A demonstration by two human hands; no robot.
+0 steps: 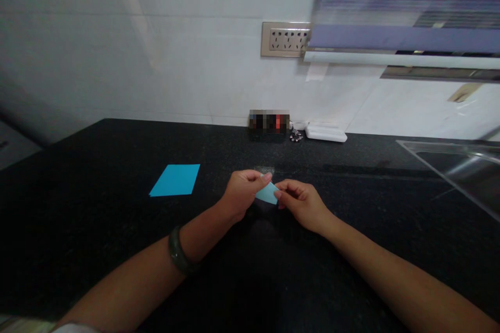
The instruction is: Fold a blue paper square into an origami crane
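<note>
Between my two hands is a small pale blue piece of paper point(266, 193), raised a little over the dark countertop point(234, 270). My left hand point(242, 191) pinches its upper left part, the thumb lying on top. With thumb and fingers, my right hand point(300, 201) grips the right corner. The paper looks folded, though the fingers cover much of its outline. A brighter blue square sheet of paper point(175, 180) lies flat on the counter to the left of my left hand. A dark green bangle point(179, 252) circles my left wrist.
Along the white tiled wall point(156, 62) stand a blurred-out box point(269, 122), a small dark shiny cluster point(296, 136) and a white oblong object point(325, 132). A metal sink point(469, 166) is set in at the right. Above hang a purple cloth point(390, 5) and a socket panel point(287, 39).
</note>
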